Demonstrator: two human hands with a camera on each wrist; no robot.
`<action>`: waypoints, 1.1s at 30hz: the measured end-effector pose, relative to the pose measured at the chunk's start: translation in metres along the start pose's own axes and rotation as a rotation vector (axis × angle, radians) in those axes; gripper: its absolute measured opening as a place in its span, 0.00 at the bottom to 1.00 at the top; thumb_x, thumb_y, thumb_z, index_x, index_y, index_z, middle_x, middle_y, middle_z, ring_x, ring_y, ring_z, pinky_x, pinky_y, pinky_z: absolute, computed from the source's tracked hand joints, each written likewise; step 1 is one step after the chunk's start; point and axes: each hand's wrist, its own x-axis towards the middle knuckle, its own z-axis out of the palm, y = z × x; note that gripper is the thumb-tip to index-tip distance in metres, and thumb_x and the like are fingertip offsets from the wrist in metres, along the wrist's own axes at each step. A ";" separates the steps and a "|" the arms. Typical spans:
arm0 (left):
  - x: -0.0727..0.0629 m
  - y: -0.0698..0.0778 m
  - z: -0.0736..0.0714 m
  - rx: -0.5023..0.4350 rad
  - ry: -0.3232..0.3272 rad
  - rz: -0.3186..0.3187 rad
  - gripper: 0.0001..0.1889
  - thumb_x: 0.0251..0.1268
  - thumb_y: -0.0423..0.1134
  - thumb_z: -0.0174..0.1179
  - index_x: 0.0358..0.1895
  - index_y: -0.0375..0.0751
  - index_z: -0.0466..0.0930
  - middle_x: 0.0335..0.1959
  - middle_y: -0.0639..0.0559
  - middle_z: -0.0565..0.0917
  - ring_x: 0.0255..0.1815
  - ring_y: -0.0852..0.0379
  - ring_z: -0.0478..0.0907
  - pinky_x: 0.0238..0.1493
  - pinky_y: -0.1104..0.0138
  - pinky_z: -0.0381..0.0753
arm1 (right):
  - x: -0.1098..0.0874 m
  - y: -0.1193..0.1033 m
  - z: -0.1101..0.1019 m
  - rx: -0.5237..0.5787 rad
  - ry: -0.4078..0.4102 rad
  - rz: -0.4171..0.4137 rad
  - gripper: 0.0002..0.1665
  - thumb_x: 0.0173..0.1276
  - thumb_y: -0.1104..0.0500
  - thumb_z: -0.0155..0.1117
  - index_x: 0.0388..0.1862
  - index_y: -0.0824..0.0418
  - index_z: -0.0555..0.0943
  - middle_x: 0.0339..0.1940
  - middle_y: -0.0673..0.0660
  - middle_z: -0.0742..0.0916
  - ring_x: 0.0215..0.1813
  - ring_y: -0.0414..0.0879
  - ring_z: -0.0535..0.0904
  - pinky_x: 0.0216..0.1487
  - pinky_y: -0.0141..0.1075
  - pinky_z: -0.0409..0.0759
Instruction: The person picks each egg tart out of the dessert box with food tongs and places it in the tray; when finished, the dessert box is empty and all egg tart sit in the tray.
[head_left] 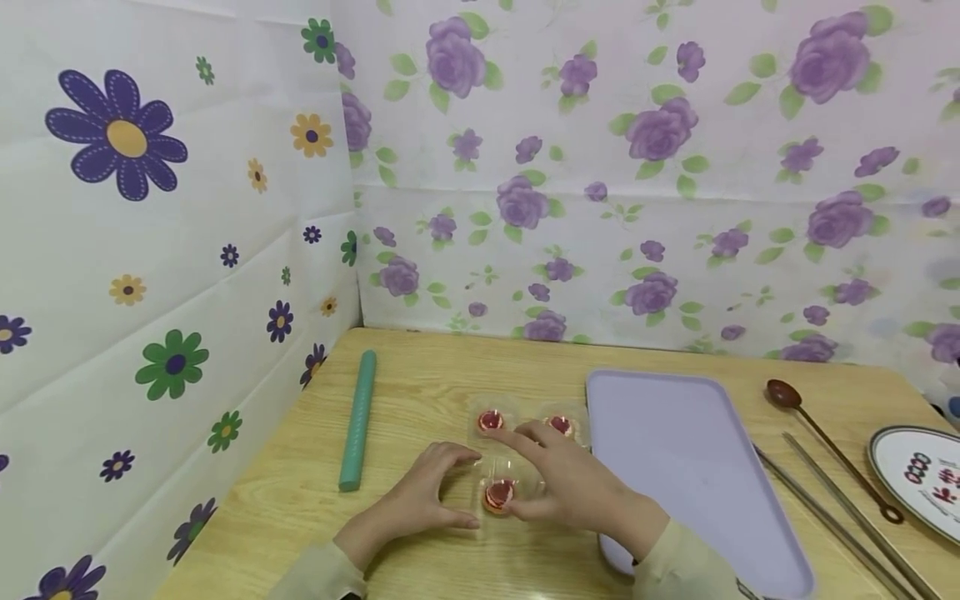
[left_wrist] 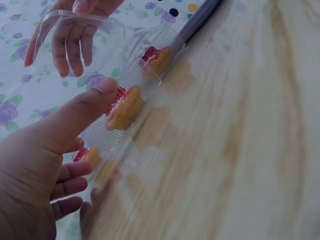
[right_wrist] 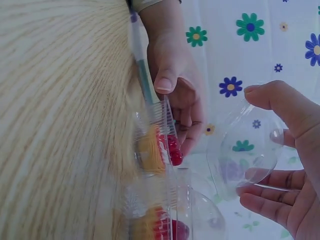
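Small tarts with red tops and golden crusts sit in a clear plastic container (left_wrist: 112, 142) on the wooden table. In the head view, one tart (head_left: 498, 496) lies between the hands and two more are farther back. My right hand (head_left: 558, 475) grips a clear domed lid (right_wrist: 245, 150) between thumb and fingers, raised over the near tart. To the container's left is my left hand (head_left: 416, 496), its thumb and fingers spread apart, holding nothing. Whether its thumb touches the container edge I cannot tell. My right hand hides part of the container.
A lavender tray (head_left: 667, 450) lies directly right of the container. Toward the left edge is a green stick (head_left: 358, 421). Farther right are a brown ladle (head_left: 832, 450), long metal rods (head_left: 855, 517) and a white plate (head_left: 892, 467). Flowered cloth walls stand behind and left.
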 end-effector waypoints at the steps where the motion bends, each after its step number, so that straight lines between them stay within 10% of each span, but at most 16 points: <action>1: 0.000 0.001 -0.001 0.002 0.009 0.006 0.43 0.40 0.58 0.75 0.63 0.49 0.70 0.61 0.54 0.73 0.63 0.53 0.66 0.64 0.49 0.70 | -0.002 0.000 -0.001 0.010 0.004 -0.001 0.46 0.57 0.46 0.70 0.74 0.42 0.62 0.59 0.54 0.77 0.45 0.41 0.79 0.42 0.37 0.82; 13: 0.001 0.024 -0.013 0.068 0.115 0.093 0.44 0.37 0.57 0.76 0.64 0.52 0.69 0.63 0.54 0.72 0.64 0.53 0.66 0.63 0.48 0.69 | -0.019 0.001 -0.005 0.040 0.129 -0.005 0.46 0.52 0.43 0.75 0.67 0.55 0.67 0.56 0.50 0.81 0.52 0.43 0.80 0.52 0.45 0.81; 33: 0.000 0.078 -0.005 -0.042 0.088 0.235 0.47 0.38 0.49 0.78 0.68 0.46 0.66 0.64 0.51 0.73 0.64 0.51 0.69 0.62 0.52 0.73 | -0.050 0.009 0.003 0.216 0.394 -0.111 0.49 0.47 0.57 0.78 0.67 0.58 0.63 0.59 0.49 0.80 0.55 0.44 0.78 0.57 0.40 0.77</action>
